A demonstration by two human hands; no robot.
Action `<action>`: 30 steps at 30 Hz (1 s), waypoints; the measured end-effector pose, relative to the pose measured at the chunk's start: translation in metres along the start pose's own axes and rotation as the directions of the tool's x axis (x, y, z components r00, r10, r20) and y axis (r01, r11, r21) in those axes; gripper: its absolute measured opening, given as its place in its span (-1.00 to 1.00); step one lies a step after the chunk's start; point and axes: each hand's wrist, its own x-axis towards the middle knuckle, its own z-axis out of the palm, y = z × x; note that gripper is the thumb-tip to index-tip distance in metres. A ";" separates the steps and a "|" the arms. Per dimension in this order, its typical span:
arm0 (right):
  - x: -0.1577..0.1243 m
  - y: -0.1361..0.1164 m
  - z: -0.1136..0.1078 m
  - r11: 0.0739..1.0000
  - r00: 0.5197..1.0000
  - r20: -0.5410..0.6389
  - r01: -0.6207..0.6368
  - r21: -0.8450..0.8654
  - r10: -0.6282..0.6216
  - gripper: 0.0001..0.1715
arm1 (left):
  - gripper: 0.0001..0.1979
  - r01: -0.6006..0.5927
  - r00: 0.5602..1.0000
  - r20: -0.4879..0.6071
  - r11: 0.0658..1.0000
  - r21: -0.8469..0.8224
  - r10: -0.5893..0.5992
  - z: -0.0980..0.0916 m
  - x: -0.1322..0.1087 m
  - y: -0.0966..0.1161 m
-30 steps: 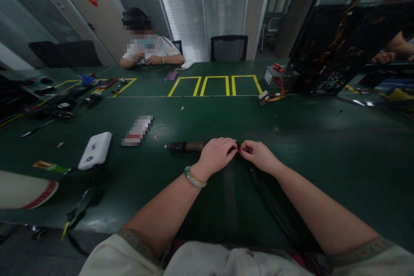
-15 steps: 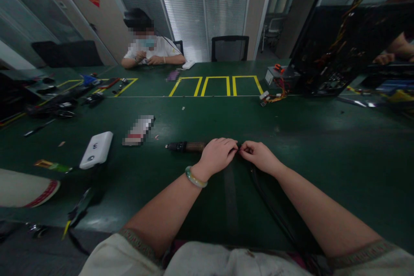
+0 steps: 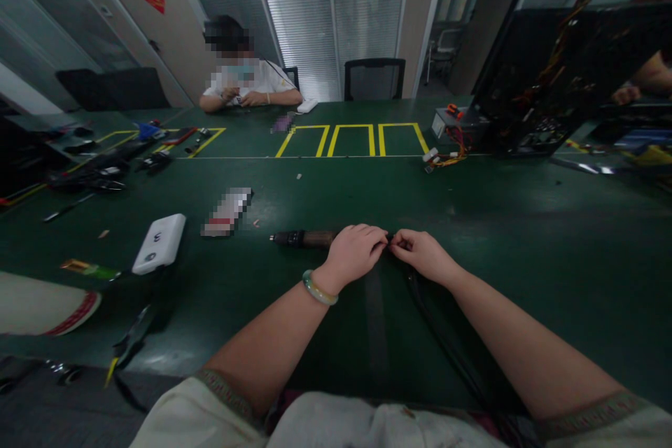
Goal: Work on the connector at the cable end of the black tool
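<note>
An electric screwdriver with a black nose and brownish body lies level over the green table, its tip toward the left. My left hand, with a bangle on the wrist, is wrapped round its rear half and covers that part. Close beside it, my right hand pinches the black cable end at the tool's back. From there a black cable runs down toward my body. Whether the cable end is fully seated in the tool cannot be seen behind my fingers.
Left of me lie a white power bank, a blurred-out phone, a green-handled screwdriver and a white cylinder. A power supply and black computer case stand back right. A co-worker sits opposite.
Both hands keep the same hold on the screwdriver and its cable end. The whole view has shifted very slightly; nothing else visibly moves.
</note>
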 end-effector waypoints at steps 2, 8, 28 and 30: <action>0.000 0.000 0.000 1.000 1.000 -0.002 0.001 -0.008 -0.001 -0.83 | -0.86 0.001 1.000 0.005 1.000 0.004 -0.001 0.000 0.000 0.000; 0.001 0.001 0.000 1.000 1.000 0.009 0.003 0.008 -0.003 -0.80 | -0.85 -0.001 1.000 0.015 1.000 -0.009 0.002 -0.002 0.000 0.001; 0.001 0.003 0.002 1.000 1.000 0.006 0.007 -0.007 -0.007 -0.80 | -0.84 -0.002 1.000 0.007 1.000 0.007 0.002 0.000 -0.001 -0.001; 0.000 0.002 0.002 1.000 1.000 0.007 0.002 -0.004 -0.002 -0.80 | -0.85 -0.004 1.000 0.007 1.000 0.004 0.004 0.000 -0.001 -0.002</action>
